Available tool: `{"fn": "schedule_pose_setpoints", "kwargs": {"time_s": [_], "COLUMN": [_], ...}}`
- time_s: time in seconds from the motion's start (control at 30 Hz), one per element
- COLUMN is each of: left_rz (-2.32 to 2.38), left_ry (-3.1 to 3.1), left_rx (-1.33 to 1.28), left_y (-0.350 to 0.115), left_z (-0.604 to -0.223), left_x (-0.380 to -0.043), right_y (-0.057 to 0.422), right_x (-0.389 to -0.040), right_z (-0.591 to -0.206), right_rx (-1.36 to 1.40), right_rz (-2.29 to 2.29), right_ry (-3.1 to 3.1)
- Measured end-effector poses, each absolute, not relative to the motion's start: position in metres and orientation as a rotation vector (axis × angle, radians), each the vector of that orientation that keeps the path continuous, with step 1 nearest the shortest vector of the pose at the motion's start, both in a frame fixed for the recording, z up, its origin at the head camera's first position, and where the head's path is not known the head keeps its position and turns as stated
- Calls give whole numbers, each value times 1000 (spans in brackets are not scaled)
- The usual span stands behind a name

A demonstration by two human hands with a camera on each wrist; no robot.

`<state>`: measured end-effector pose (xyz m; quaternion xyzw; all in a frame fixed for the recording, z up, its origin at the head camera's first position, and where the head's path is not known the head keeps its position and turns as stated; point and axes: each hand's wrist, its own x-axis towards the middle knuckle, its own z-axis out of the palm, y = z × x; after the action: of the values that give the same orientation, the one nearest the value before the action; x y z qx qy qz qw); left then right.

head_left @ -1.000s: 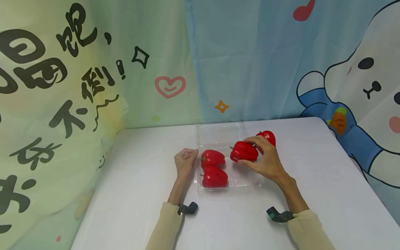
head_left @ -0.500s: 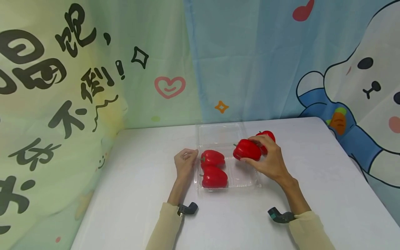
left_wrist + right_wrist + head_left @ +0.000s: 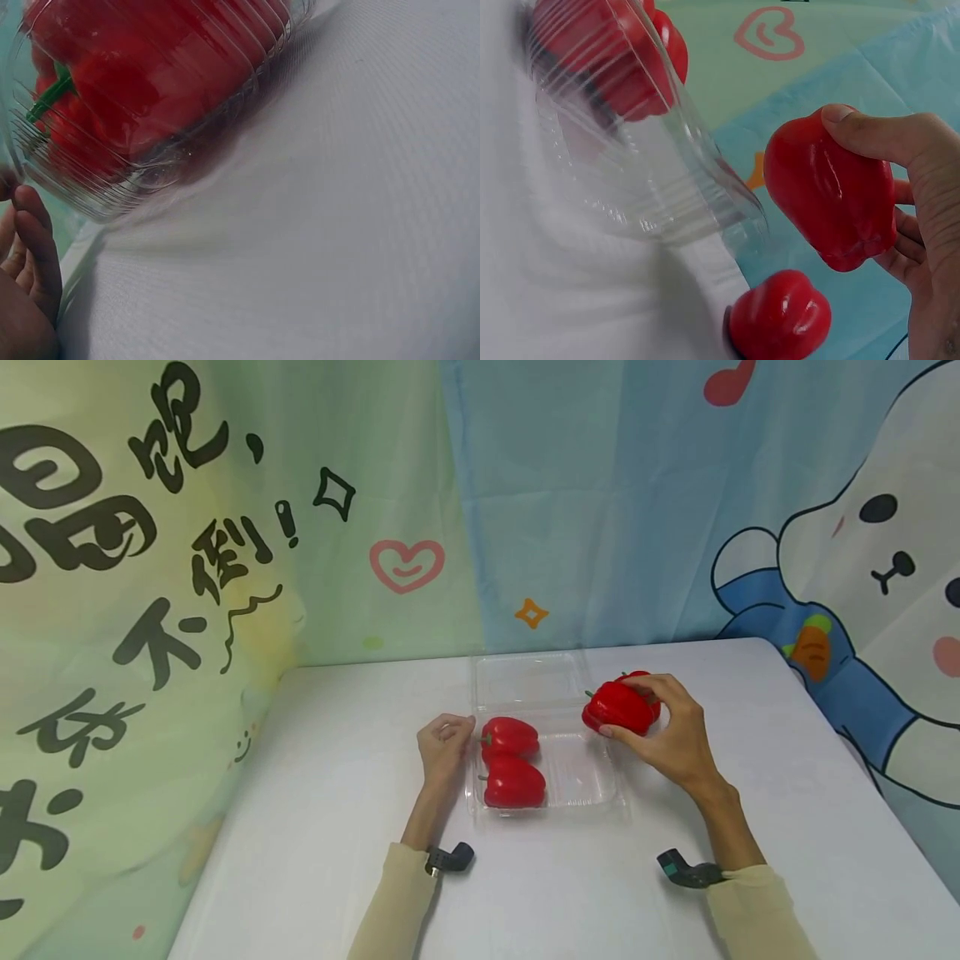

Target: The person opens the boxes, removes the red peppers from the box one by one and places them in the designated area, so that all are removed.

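A red bell pepper with a green stem is held between the thumb and fingers of my right hand, raised off the table at the container's right side. Two more red bell peppers lie in the left half of the clear plastic container: a far one and a near one. My left hand pinches the left rim of that container. Another red bell pepper sits on the table beyond the held one, partly hidden behind it in the head view.
The container's transparent lid lies folded back toward the rear table edge. A white table spreads around it. Behind hangs a printed curtain with cartoon drawings.
My right hand has carried the held bell pepper rightward and slightly up, from over the container to beyond its right side. The left hand stays at the rim.
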<state>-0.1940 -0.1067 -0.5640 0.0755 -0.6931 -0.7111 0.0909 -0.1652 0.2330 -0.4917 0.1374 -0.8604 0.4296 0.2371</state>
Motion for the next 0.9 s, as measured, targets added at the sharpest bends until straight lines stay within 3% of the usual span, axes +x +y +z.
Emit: {"fn": "schedule_pose_setpoints", "kwargs": {"time_s": [0.9], "left_rz": [-2103], "left_ry": [-2068], "left_rx": [239], "left_y": [-106], "left_z": [-563], "left_x": [-195], "right_y": [272], "right_x": [-156], "right_z": [-492], "right_rx": [180], "right_rz": [1126], "right_ry": [-2317]}}
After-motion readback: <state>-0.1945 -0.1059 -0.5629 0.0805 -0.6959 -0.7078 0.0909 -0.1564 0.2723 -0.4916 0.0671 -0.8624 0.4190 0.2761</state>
